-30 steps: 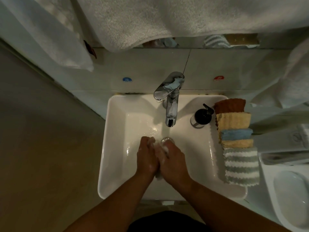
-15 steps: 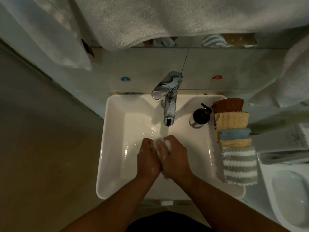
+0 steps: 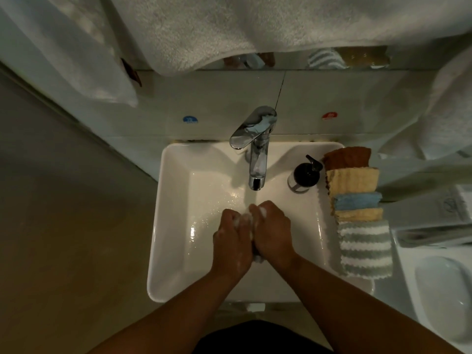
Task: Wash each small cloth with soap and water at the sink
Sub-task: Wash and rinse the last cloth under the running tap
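Over the basin: both hands are low in the middle of the sink (image 3: 156, 251), a bit toward 6 o'clock from the faucet (image 3: 258, 159) at 12.
Left hand (image 3: 231, 241): curled round the sudsy cloth (image 3: 245, 219), knuckles up.
Right hand (image 3: 274, 231): gripping the other side of it, pressed right against the left.
Cloth: mostly buried between the palms, with just foam and a pale bit poking out at the top and bottom.
Doing it well: I'd rub fabric on fabric down in the bowl, turn it so every face gets soap, then rinse under the spout. Can't tell if the water's running tbh.
Edges: the soap pump (image 3: 305, 173) is at 1 o'clock. The stack of cloths (image 3: 355, 200) runs along the rim at 3, with the striped cloth (image 3: 365, 249) nearest the right forearm. A wide elbow could probably drag it in.
Open room: most of it is toward 9 o'clock, wet bowl only. The hanging towel (image 3: 204, 29) droops past 12, so I'd lift low.
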### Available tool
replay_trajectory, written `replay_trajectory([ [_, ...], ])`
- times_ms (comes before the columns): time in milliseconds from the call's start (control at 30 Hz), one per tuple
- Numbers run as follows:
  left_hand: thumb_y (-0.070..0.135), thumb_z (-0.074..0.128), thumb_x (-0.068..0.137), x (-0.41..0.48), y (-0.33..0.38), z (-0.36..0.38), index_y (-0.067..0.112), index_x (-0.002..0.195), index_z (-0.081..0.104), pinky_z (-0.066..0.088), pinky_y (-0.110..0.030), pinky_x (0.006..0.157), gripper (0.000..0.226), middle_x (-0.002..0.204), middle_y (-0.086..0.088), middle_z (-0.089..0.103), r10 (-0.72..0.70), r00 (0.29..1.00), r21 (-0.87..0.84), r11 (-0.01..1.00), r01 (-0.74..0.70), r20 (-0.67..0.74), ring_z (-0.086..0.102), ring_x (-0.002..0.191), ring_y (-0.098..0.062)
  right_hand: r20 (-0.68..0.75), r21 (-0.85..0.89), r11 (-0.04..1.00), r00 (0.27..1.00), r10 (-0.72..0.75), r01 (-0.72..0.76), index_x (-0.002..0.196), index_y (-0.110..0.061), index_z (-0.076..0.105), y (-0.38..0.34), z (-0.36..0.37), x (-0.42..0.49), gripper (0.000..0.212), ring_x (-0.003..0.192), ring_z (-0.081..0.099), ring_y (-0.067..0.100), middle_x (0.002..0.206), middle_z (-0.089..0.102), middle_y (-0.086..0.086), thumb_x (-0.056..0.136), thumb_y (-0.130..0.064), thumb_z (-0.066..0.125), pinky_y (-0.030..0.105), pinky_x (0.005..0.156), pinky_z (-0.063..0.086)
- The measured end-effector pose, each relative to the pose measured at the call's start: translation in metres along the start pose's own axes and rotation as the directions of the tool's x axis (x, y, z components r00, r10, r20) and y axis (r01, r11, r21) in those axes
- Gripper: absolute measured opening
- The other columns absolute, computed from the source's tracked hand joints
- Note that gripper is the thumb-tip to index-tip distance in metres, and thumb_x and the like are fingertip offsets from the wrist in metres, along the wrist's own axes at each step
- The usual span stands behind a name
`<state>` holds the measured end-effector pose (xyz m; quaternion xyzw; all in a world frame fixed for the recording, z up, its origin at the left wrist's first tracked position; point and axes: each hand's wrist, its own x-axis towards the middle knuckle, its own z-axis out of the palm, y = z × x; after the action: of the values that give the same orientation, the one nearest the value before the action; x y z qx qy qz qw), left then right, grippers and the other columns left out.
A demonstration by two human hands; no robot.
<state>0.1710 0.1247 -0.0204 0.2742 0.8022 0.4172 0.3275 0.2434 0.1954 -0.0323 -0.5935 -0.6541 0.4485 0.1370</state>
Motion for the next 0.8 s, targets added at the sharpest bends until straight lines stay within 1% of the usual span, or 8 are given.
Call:
replay_trajectory([
  [100, 0.029, 0.052, 0.103, 0.013, 0.001, -0.006, 0.013, 0.095, 0.052, 0.039, -0.010, 0.059, 0.018, 0.078, 0.010, 0.058, 0.013, 0.998, 0.053, 0.999, -0.010, -0.061, 0.057, 0.069, 0.000, 0.072, -0.117, 0.992, 0.997, -0.036, 0.044, 0.104, -0.017, 0.062, 0.005, 0.006, -0.011, 0.025, 0.074, 0.063, 0.006, 0.090, 0.069, -0.004, 0.105, -0.037, 0.047, 0.009, 0.062, 0.040],
  [200, 0.022, 0.053, 0.103, 0.027, -0.004, -0.008, 0.010, 0.093, 0.053, 0.045, -0.030, 0.069, 0.015, 0.080, 0.002, 0.060, -0.149, 0.981, -0.041, 0.989, 0.145, -0.122, 0.058, 0.075, -0.017, 0.103, 0.025, 0.995, 0.990, -0.094, 0.091, 0.105, -0.016, 0.058, -0.006, 0.013, -0.029, 0.026, 0.068, 0.067, 0.006, 0.085, 0.070, 0.000, 0.105, -0.040, 0.047, 0.014, 0.058, 0.049],
  [267, 0.019, 0.049, 0.104, 0.019, -0.002, -0.005, 0.011, 0.093, 0.052, 0.049, -0.039, 0.074, 0.014, 0.083, -0.003, 0.062, -0.211, 0.974, -0.137, 0.971, 0.198, -0.082, 0.059, 0.079, -0.021, 0.066, 0.004, 0.991, 0.988, -0.137, 0.137, 0.099, -0.016, 0.057, -0.010, 0.012, -0.024, 0.025, 0.065, 0.065, 0.006, 0.081, 0.067, 0.001, 0.104, -0.039, 0.050, 0.013, 0.055, 0.047],
  [433, 0.035, 0.048, 0.104, 0.004, 0.005, -0.007, 0.018, 0.097, 0.053, 0.051, -0.027, 0.071, 0.019, 0.084, 0.007, 0.062, -0.016, 1.000, 0.006, 1.000, 0.017, -0.018, 0.061, 0.079, -0.007, 0.078, -0.038, 0.999, 0.996, -0.032, 0.035, 0.094, -0.015, 0.056, 0.001, 0.002, -0.003, 0.022, 0.059, 0.056, -0.003, 0.078, 0.062, -0.006, 0.105, -0.032, 0.050, 0.005, 0.054, 0.040],
  [567, 0.027, 0.053, 0.104, 0.022, 0.001, -0.009, 0.014, 0.094, 0.052, 0.042, -0.013, 0.064, 0.017, 0.079, 0.008, 0.061, -0.041, 0.991, 0.040, 0.998, 0.046, -0.126, 0.059, 0.073, -0.005, 0.072, -0.010, 0.994, 0.992, -0.108, 0.109, 0.108, -0.014, 0.059, -0.001, 0.009, -0.024, 0.023, 0.064, 0.060, -0.001, 0.083, 0.065, -0.006, 0.106, -0.033, 0.047, 0.005, 0.060, 0.045],
  [633, 0.022, 0.051, 0.104, 0.023, -0.001, -0.007, 0.011, 0.093, 0.053, 0.049, -0.024, 0.068, 0.016, 0.081, 0.000, 0.063, -0.141, 0.983, -0.085, 0.988, 0.131, -0.120, 0.062, 0.076, -0.019, 0.055, 0.054, 0.986, 0.986, -0.159, 0.156, 0.097, -0.015, 0.058, -0.009, 0.010, -0.030, 0.021, 0.063, 0.062, -0.002, 0.075, 0.062, -0.008, 0.104, -0.034, 0.051, 0.007, 0.056, 0.044],
  [700, 0.022, 0.048, 0.105, 0.016, 0.002, -0.004, 0.012, 0.095, 0.053, 0.053, -0.037, 0.071, 0.016, 0.083, -0.002, 0.064, -0.135, 0.989, -0.108, 0.986, 0.129, -0.054, 0.064, 0.079, -0.024, -0.009, 0.056, 0.983, 0.985, -0.175, 0.175, 0.086, -0.016, 0.056, -0.011, 0.007, -0.024, 0.022, 0.066, 0.060, -0.003, 0.069, 0.058, -0.009, 0.103, -0.030, 0.055, 0.010, 0.053, 0.041],
  [800, 0.032, 0.045, 0.106, 0.004, 0.007, -0.005, 0.018, 0.099, 0.051, 0.052, -0.023, 0.064, 0.016, 0.083, 0.007, 0.062, 0.005, 0.999, -0.020, 1.000, -0.005, 0.037, 0.062, 0.073, -0.004, -0.058, 0.047, 0.999, 0.998, -0.015, 0.018, 0.082, -0.016, 0.053, -0.002, 0.004, -0.004, 0.027, 0.062, 0.056, 0.004, 0.070, 0.058, -0.008, 0.103, -0.033, 0.054, 0.017, 0.056, 0.037],
])
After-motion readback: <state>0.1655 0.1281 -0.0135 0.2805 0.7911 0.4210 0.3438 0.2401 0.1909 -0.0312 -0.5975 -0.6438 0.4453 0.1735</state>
